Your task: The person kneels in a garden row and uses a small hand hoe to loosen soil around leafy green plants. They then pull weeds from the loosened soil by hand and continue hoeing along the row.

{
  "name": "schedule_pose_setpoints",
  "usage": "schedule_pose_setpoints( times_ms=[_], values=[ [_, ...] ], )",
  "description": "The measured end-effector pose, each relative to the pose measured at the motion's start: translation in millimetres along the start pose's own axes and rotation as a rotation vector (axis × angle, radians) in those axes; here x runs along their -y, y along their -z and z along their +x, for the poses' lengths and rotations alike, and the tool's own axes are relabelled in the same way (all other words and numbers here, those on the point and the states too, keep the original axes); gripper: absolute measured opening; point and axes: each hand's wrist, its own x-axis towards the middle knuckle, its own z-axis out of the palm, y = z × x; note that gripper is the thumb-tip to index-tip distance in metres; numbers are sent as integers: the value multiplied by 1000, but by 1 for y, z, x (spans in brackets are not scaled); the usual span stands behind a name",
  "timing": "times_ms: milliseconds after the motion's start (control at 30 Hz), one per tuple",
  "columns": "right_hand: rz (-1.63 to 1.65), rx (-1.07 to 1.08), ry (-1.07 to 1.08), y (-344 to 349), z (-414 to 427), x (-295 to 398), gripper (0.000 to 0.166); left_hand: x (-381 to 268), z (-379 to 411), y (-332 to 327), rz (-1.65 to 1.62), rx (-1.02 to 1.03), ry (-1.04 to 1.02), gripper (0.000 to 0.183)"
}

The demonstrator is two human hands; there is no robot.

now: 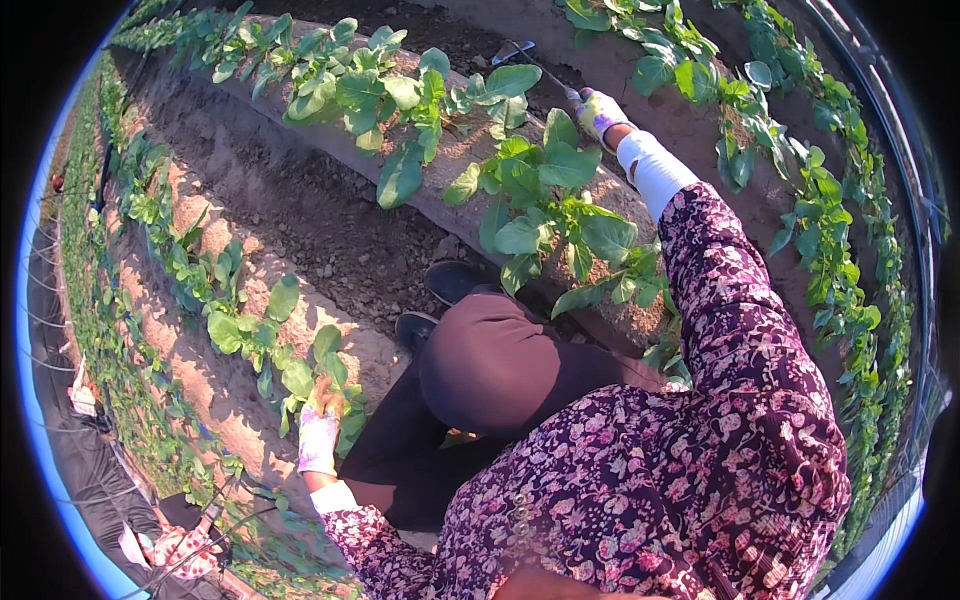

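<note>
My right hand [599,115], in a patterned work glove, reaches far out at the upper right. It is closed on the handle of a long thin hoe-like hand tool, whose metal head [513,52] lies over the soil furrow beyond the raised bed. My left hand [320,431], in a matching glove with soiled fingertips, is at a leafy green plant [298,377] in the row at the lower left; whether the fingers grip a leaf or stem cannot be told. Broad-leaved plants [525,176] stand on the bed between my right arm and my bent knee.
A soil furrow [300,202] runs diagonally between the planted beds, with my dark shoes [450,281] in it. More crop rows [832,247] line the right side. Another person [182,551] is at the lower left, near black sheeting [82,487].
</note>
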Motion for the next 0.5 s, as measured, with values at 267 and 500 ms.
schedule_pose_setpoints(
  times_ms=[267,500],
  values=[
    [-203,51,77,-54,82,56,38,9,-16,9,-17,21,59,39],
    [-192,255,63,-80,84,20,41,9,-12,9,-87,1,52,38]
  ],
)
